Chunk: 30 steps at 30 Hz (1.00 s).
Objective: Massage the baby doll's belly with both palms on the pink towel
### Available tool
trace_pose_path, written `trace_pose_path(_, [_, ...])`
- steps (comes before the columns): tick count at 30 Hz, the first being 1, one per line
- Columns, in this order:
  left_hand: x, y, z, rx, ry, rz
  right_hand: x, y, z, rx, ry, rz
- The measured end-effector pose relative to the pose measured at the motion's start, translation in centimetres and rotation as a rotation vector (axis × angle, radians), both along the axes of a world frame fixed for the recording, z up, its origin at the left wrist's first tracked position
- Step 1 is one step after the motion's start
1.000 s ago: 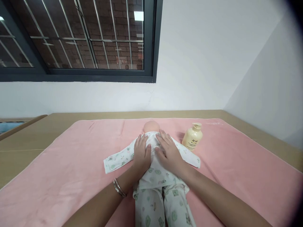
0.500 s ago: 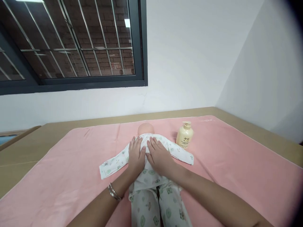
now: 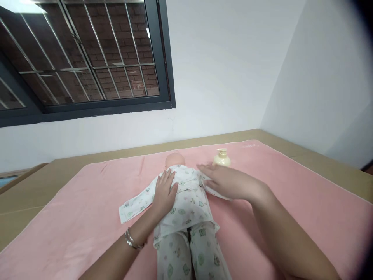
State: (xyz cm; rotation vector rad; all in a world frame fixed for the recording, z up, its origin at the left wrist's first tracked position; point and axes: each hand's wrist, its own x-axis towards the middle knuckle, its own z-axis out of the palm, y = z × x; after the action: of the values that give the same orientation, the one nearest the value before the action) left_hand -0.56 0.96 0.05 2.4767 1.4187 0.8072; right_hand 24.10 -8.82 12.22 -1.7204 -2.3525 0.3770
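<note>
Far left: barred window point(image 3: 81, 58) in the wall, well up and away from both your hands. Tan surface point(image 3: 35, 186) carries a pink towel point(image 3: 81, 225) spread flat over most of it.

On the towel: baby doll point(image 3: 180, 202) on its back, head point(image 3: 174, 159) pointing away from you, legs toward you. It wears a white printed outfit with small green figures. The doll's near sleeve point(image 3: 135, 202) sticks out flat to the left of your left hand.

Your left hand point(image 3: 164, 190): palm down, flat on the doll's chest on its left-of-centre part, fingers together and pointing toward the head. Grip is spread flat, pressing the cloth, nothing pinched. Silver bracelets point(image 3: 131, 240) sit on that wrist, toward you from the hand.

Your right hand point(image 3: 230, 182): just right of the doll's torso, over the doll's other sleeve point(image 3: 208, 186), fingers stretched out and pointing left toward the chest. Grip is flat and open, holding nothing. Can't tell if the palm touches the sleeve or hovers just above it; most of that sleeve is hidden under the hand.

Just beyond your right hand: cream pump bottle point(image 3: 221, 157), upright on the towel, lower half hidden behind your fingers. It's apart from the doll, right of its head.
</note>
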Motion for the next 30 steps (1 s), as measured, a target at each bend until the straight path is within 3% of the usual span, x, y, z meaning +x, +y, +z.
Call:
trace_pose_path(3, [1.0, -2.0, 1.5, -0.057, 0.065, 0.014, 2.6, 0.2, 1.1, -0.013, 0.019, -0.144])
trace_pose_path(6, [2.8, -5.0, 4.2, -0.172, 0.103, -0.175, 4.7, 1.0, 1.2, 0.038, -0.032, -0.283])
trace_pose_path(9, [5.9, -7.3, 7.2, -0.490, -0.086, -0.453, 5.8, 1.8, 0.9, 0.129, -0.128, -0.407])
trace_pose_path(11, [8.8, -7.4, 8.5, -0.730, -0.335, -0.533, 6.2, 2.2, 0.6, 0.129, -0.136, -0.403])
trace_pose_path(14, [13.8, -5.2, 9.4, -0.994, -0.867, -0.425, 6.3, 2.4, 0.3, 0.093, -0.080, -0.348])
trace_pose_path(17, [17.6, -2.1, 9.8, -1.061, -1.322, -0.161, 6.1, 2.7, 0.0, 0.094, -0.045, -0.348])
trace_pose_path(20, [19.3, 0.2, 10.2, -1.133, -1.607, -0.126, 5.6, 3.0, -0.2, 0.082, -0.016, -0.311])
trace_pose_path(23, [19.6, 1.0, 10.2, -1.186, -1.734, -0.146, 5.0, 3.5, -0.1, 0.085, -0.008, -0.281])
trace_pose_path(30, [19.9, 0.7, 9.5, -1.240, -1.698, -0.166, 4.7, 4.6, 0.1, 0.187, -0.122, -0.436])
